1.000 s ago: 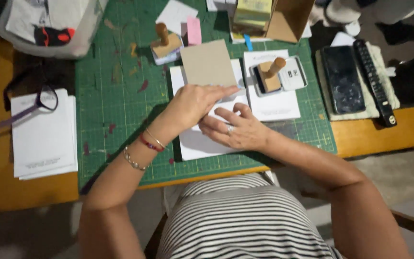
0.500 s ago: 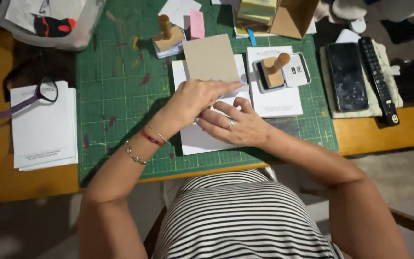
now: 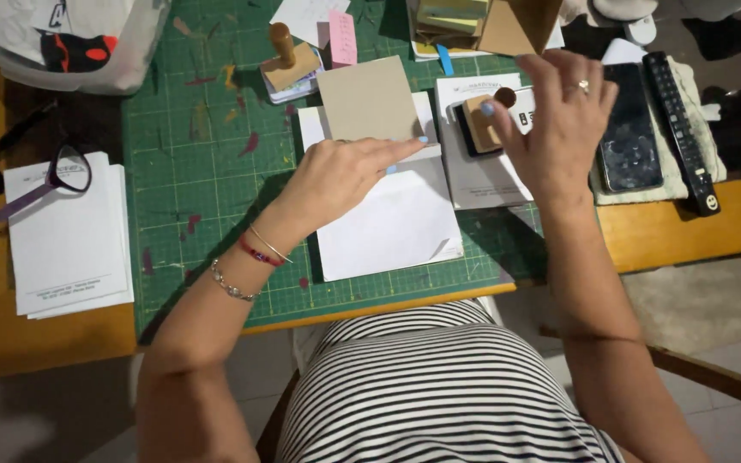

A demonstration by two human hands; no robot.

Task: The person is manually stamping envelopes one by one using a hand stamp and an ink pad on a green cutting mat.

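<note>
The left hand (image 3: 340, 176) lies flat, fingers stretched out, pressing on a white envelope (image 3: 392, 219) in the middle of the green cutting mat (image 3: 190, 171), fingertips at the lower edge of a brown card (image 3: 366, 99). The right hand (image 3: 559, 120), just right of the envelope, grips the wooden stamp (image 3: 484, 120) by its knob, over a dark ink pad (image 3: 466, 141).

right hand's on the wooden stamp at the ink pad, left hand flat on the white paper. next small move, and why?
Probably lift the wooden stamp off the ink pad and carry it over to the white paper. The right hand grips the stamp's handle, and the left hand pins the paper flat on the green cutting mat, so the sheet looks ready for a print.
</note>
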